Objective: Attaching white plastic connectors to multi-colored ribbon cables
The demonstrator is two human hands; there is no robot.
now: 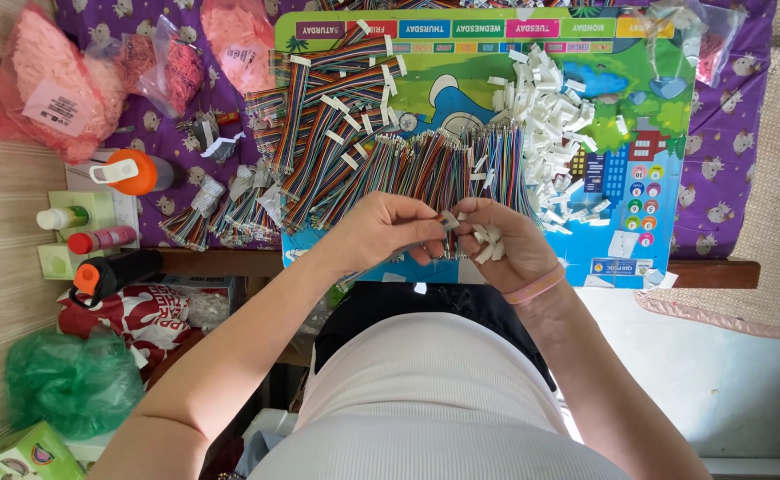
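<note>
Honestly, the risky bit is how full the right hand (505, 247) is. It's cupping a small pile of white plastic connectors (486, 242) in the palm while its fingertips also help pinch the rainbow ribbon cable piece (448, 220). Tilt that palm and I'd guess the connectors spill off the near edge of the desk (719, 272) into the lap or onto the floor. The left hand (388, 229) has a narrow pinch grip on the same cable end, at about 9 o'clock from the right hand. Tiny pins could bend if pushed in crooked, though that's my judgement, not something I can see.

Counts: two hands, one cable piece being worked, maybe five or six connectors in the palm (too small to be sure). At 12 o'clock, the cable heap (381, 133) and white connector pile (550, 116) are way past counting. At 9 o'clock, four bottles (128, 172).
</note>
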